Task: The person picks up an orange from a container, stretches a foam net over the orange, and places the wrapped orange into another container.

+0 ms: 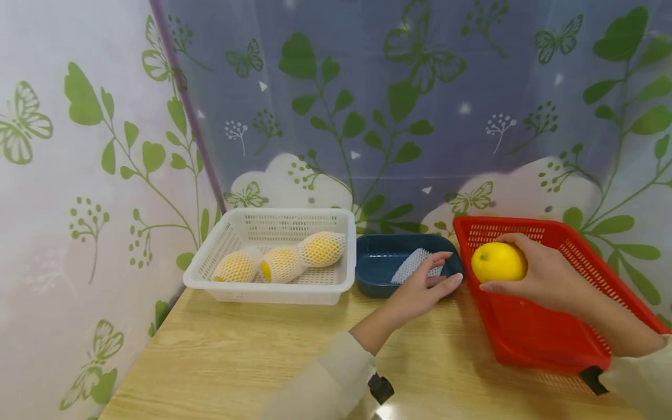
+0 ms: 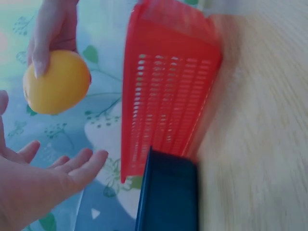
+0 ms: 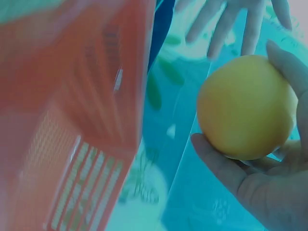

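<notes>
A smooth, round yellow fruit point(image 1: 499, 262) is gripped between the thumb and fingers of my right hand point(image 1: 548, 274), above the red basket point(image 1: 546, 326). My left hand point(image 1: 422, 286) hangs over the dark blue tray point(image 1: 375, 265), its fingers spread and nothing between them. In the left wrist view, the left hand point(image 2: 53, 185) has its palm toward the fruit point(image 2: 57, 83), apart from it. A white foam net sleeve point(image 1: 412, 266) lies inside the blue tray, partly hidden by the left hand. The right wrist view shows the fruit point(image 3: 248, 107) held from the side, without a net.
A white basket point(image 1: 278, 294) at the left holds three yellow fruits point(image 1: 322, 249) in white foam nets. All the containers stand in a row on a wooden table point(image 1: 220, 356). Behind them hangs a patterned curtain point(image 1: 336, 116) with leaves and butterflies.
</notes>
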`<state>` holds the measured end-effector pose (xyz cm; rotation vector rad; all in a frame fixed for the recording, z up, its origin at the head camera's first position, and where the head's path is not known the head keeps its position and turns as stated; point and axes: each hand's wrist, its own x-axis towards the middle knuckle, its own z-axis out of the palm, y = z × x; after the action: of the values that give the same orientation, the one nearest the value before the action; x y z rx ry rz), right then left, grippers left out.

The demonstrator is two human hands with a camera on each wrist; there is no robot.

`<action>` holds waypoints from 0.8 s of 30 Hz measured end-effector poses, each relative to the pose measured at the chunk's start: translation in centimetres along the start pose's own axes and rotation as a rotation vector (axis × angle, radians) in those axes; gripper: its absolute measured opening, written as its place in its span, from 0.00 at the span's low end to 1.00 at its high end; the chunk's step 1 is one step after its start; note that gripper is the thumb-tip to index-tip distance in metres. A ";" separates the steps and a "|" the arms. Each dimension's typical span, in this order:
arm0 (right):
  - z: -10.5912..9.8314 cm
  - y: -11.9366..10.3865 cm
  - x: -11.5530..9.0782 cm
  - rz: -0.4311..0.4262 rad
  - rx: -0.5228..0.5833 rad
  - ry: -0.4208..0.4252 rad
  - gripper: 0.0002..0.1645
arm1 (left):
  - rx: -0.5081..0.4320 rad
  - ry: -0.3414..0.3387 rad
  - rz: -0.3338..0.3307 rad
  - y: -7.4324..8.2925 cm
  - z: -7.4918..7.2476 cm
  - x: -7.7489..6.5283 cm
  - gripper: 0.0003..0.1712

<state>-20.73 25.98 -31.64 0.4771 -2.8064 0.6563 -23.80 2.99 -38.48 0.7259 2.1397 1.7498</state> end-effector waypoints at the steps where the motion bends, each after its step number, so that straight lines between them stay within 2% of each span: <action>1: 0.3 -0.6 -0.1 0.003 0.019 0.003 0.50 | -0.040 0.004 0.007 0.1 -0.4 -0.1 0.30; 4: 1.4 -2.1 -0.2 0.007 0.100 0.005 0.49 | -0.148 -0.007 0.035 0.2 -1.5 -0.7 0.29; 6: 2.3 -3.0 -0.4 0.008 0.160 0.007 0.49 | -0.187 -0.024 0.053 0.3 -2.0 -1.2 0.29; 9: 3.9 -4.0 -0.6 0.005 0.275 -0.010 0.48 | -0.184 -0.051 0.073 0.4 -2.6 -2.2 0.29; 13: 5.9 -5.0 -1.1 0.014 0.425 -0.037 0.48 | -0.134 -0.082 0.088 0.3 -3.2 -3.4 0.30; 16: 7.1 -5.4 -1.4 0.020 0.526 -0.045 0.47 | -0.152 -0.101 0.087 0.1 -3.6 -4.0 0.28; 20: 8.8 -5.8 -1.5 0.046 0.593 -0.036 0.46 | -0.209 -0.071 0.054 -0.4 -3.6 -4.6 0.27; 24: 10.6 -6.0 -1.4 0.072 0.601 -0.011 0.44 | -0.272 0.005 -0.007 -1.3 -3.3 -5.0 0.26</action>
<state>-18.74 16.38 -39.00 0.4729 -2.6040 1.5248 -21.58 -2.59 -39.44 0.6403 1.8522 1.9878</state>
